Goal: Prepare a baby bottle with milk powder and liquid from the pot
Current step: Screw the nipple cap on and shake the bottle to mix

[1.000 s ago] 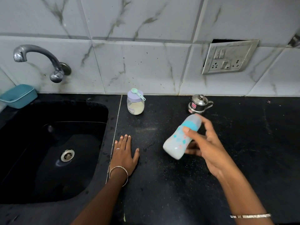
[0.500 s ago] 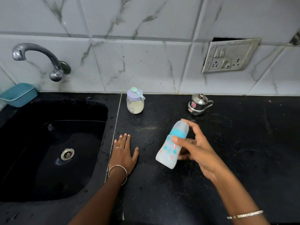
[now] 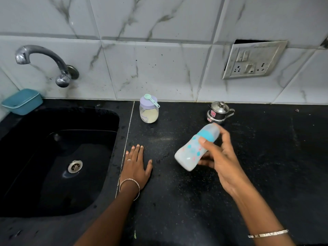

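Left hand [image 3: 135,165]: flat on the black counter [image 3: 266,166], palm down, fingers spread and extended, grasping nothing. It lies just right of the sink [image 3: 58,157] edge, a ring on one finger and a bangle at the wrist.

Right hand [image 3: 219,157]: closed around the baby bottle [image 3: 192,150], thumb across the front of the body, fingers wrapped behind. The bottle is held off the counter, tilted, with its base toward the left hand and its capped top pointing up and away. It is blurred. The body looks cloudy white with small blue and pink marks; a blue collar sits beneath a translucent cap.

Beyond the left hand, near the wall, stands a jar [image 3: 148,112] of pale powder with a lilac lid, a green scoop [image 3: 151,99] lying on top. Just beyond the bottle's top stands a small lidded steel pot [image 3: 219,112], apart from the bottle.
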### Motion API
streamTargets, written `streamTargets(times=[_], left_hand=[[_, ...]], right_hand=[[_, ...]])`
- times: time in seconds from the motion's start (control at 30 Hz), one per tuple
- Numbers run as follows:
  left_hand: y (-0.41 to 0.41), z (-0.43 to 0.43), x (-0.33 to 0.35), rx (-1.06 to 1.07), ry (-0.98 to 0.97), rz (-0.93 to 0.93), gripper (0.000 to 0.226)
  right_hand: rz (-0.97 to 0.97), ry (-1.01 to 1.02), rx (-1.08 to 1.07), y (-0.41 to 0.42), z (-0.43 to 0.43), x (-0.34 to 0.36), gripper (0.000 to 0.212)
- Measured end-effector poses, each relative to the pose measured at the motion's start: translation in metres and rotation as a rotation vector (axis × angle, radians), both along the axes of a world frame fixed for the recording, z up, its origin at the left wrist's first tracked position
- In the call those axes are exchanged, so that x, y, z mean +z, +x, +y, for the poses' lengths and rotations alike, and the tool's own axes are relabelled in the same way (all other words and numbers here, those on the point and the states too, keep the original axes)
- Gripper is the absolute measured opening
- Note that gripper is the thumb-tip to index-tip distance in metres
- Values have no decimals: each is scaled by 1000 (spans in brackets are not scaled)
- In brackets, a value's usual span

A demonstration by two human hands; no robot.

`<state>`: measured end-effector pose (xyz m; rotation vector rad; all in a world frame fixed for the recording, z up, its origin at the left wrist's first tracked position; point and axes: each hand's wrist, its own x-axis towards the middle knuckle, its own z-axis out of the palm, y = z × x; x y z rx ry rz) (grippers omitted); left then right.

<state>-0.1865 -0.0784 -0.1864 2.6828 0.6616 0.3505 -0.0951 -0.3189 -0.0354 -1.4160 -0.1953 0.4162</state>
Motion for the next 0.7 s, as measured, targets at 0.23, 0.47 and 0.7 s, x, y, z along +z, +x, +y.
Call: streamTargets(times=[0.23, 0.47, 0.7], left_hand=[[0, -2, 4, -3, -18, -8, 67], [-1, -2, 5, -4, -33, -12, 66], [-1, -2, 5, -6, -36, -6, 67]], right_hand=[[-38, 71, -112, 5, -2, 5, 53], [-58, -4, -151, 1, -2, 7, 57], [-7, -62, -54, -1, -2, 6, 51]])
